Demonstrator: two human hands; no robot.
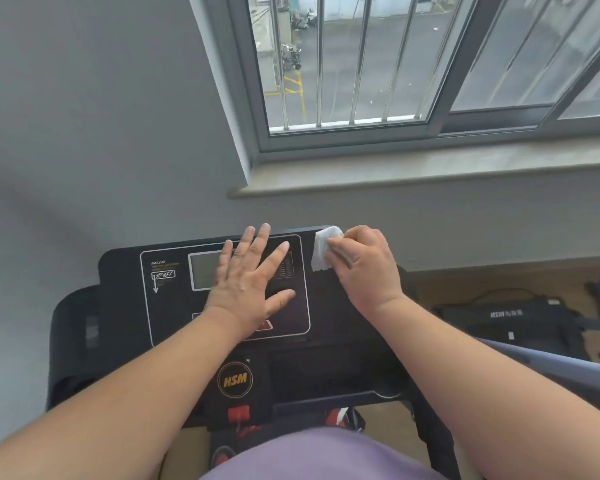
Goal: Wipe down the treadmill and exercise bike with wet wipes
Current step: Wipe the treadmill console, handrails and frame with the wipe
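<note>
Treadmill console (125, 306), black and glossy, stands close against a grey wall (84, 116) just below a stone window sill (430, 168), with a sliding barred window (343, 64) above it looking onto a paved yard. To the right, on a pale wood floor, lies a black bag (520, 320) printed with white lettering, near the console's side. The console carries a white-outlined control panel with a grey display screen (203, 271), a small white arrow label at its left, and a round gold "HSM" badge (235, 379) lower down above a red safety clip (238, 413). The left hand (248, 289) lies flat on the panel, fingers straight and spread apart, covering part of the screen. The right hand (364, 265) rests at the console's upper right corner, its fingers curled and clamped on a crumpled white wet wipe (323, 249), which is pressed against the black surface beside the panel's outline. Both bare forearms reach forward from a lilac garment (312, 455) at the bottom edge.
</note>
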